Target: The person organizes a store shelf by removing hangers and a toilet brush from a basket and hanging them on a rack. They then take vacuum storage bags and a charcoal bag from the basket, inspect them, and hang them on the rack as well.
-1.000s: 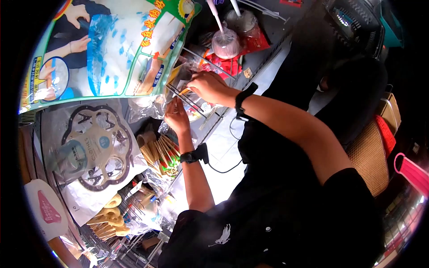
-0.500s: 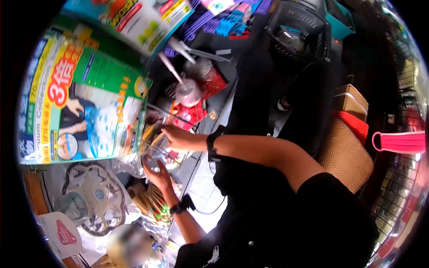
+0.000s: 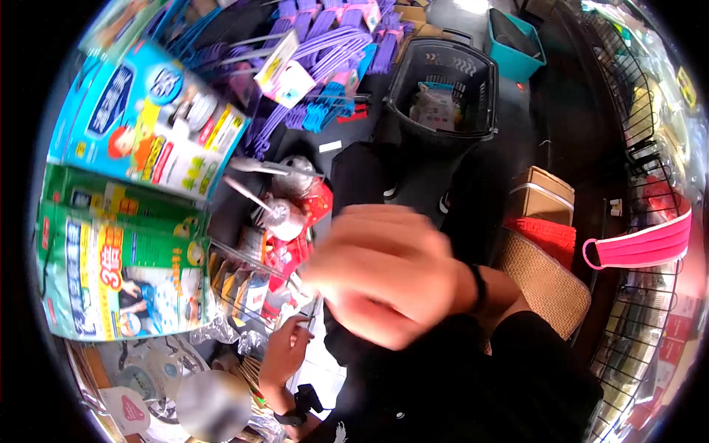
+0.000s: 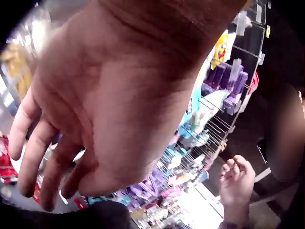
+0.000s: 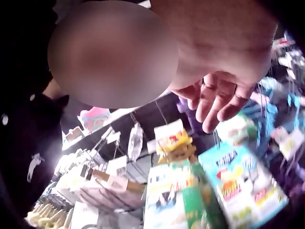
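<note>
My right hand [image 3: 380,277] is raised close in front of the head camera, blurred, with nothing visible in it. Its fingers [image 5: 209,102] hang loosely curled in the right wrist view. Lower down, my left hand [image 3: 284,351] hovers at the near edge of the rack, fingers relaxed and slightly bent. The left wrist view shows its bare palm [image 4: 119,109] close up. Nearest to this hand are flat packets [image 3: 247,288] standing between metal rack rods. Behind them lie red packets [image 3: 288,255] and a round pinkish brush-like head [image 3: 283,219] on a long handle.
Green vacuum-bag packs [image 3: 125,273] and a blue pack [image 3: 148,122] hang on the left. Purple hangers [image 3: 325,44] fill the far side. A black basket [image 3: 443,88] and a teal bin [image 3: 515,48] stand ahead on the floor. A pink mask [image 3: 642,240] hangs at right.
My right hand has left the packets in the rack and risen toward the head camera. The left hand has drawn back slightly. The head view has swung toward the hangers and basket.
</note>
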Available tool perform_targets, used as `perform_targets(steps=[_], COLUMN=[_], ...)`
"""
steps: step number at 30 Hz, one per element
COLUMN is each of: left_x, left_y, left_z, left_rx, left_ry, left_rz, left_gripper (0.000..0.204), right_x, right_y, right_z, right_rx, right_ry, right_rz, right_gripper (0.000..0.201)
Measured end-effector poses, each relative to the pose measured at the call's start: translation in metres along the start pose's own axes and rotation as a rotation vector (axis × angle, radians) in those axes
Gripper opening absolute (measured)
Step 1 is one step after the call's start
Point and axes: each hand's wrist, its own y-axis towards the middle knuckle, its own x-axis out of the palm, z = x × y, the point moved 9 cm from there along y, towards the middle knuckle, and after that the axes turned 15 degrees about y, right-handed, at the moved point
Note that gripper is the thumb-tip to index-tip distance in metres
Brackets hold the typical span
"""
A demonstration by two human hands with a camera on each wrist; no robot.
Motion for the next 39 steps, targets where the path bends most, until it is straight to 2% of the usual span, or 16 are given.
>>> perform_targets(steps=[1, 2, 6, 13, 15, 18, 20, 24, 25, 27, 30, 31, 32, 34, 35, 39], left_x=[-0.013, -0.016, -0.036, -0.056, -0.06, -0.05, -0.04, 0.001, 0.026, 0.064, 0.063, 0.062, 0.054, 0.029, 0.023, 0.021], left_y=[0.014, 0.036, 0.114, 0.248, 0.301, 0.381, 0.427, 0.535, 0.56, 0.604, 0.599, 0.601, 0.608, 0.611, 0.601, 0.597], left_z=[0.04, 0.059, 0.16, 0.318, 0.361, 0.402, 0.428, 0.432, 0.414, 0.383, 0.374, 0.371, 0.38, 0.399, 0.404, 0.394], left_rx=[0.206, 0.127, 0.41, 0.675, 0.796, 0.96, 0.897, 0.836, 0.777, 0.659, 0.473, 0.443, 0.533, 0.697, 0.59, 0.519], left_ry=[0.142, 0.022, 0.29, 0.324, 0.39, 0.52, 0.499, 0.504, 0.512, 0.533, 0.572, 0.5, 0.538, 0.594, 0.568, 0.523], left_rz=[0.072, 0.011, 0.096, -0.012, 0.065, 0.103, 0.033, 0.148, 0.026, -0.206, -0.423, -0.448, -0.299, 0.018, -0.093, -0.181], left_gripper=[0.026, 0.026, 0.028, 0.026, 0.024, 0.031, 0.032, 0.032, 0.032, 0.033, 0.034, 0.034, 0.036, 0.038, 0.042, 0.044], right_x=[-0.026, -0.047, -0.108, -0.184, -0.213, -0.294, -0.355, -0.425, -0.443, -0.463, -0.505, -0.524, -0.51, -0.513, -0.518, -0.488], right_y=[0.007, 0.01, 0.004, 0.004, 0.009, 0.014, 0.009, 0.001, -0.005, -0.024, -0.102, -0.128, -0.152, -0.214, -0.256, -0.332], right_z=[-0.024, -0.044, -0.093, -0.079, -0.055, 0.018, 0.083, 0.216, 0.248, 0.301, 0.429, 0.469, 0.473, 0.531, 0.568, 0.636], right_rx=[-0.108, -0.141, -0.134, 0.072, 0.121, 0.119, 0.192, 0.828, 0.682, 0.898, 1.296, 1.194, 1.429, 1.594, 1.494, 1.767], right_ry=[-0.051, -0.122, -0.402, -0.678, -0.714, -0.619, -0.524, -0.048, -0.136, -0.195, -0.272, -0.421, -0.288, -0.444, -0.482, -0.487], right_rz=[0.058, 0.089, 0.131, 0.196, 0.27, 0.478, 0.659, 0.673, 0.583, 0.567, 0.585, 0.583, 0.727, 0.534, 0.541, 0.276], right_gripper=[0.012, 0.013, 0.013, 0.015, 0.015, 0.015, 0.021, 0.019, 0.022, 0.029, 0.03, 0.033, 0.035, 0.037, 0.043, 0.07])
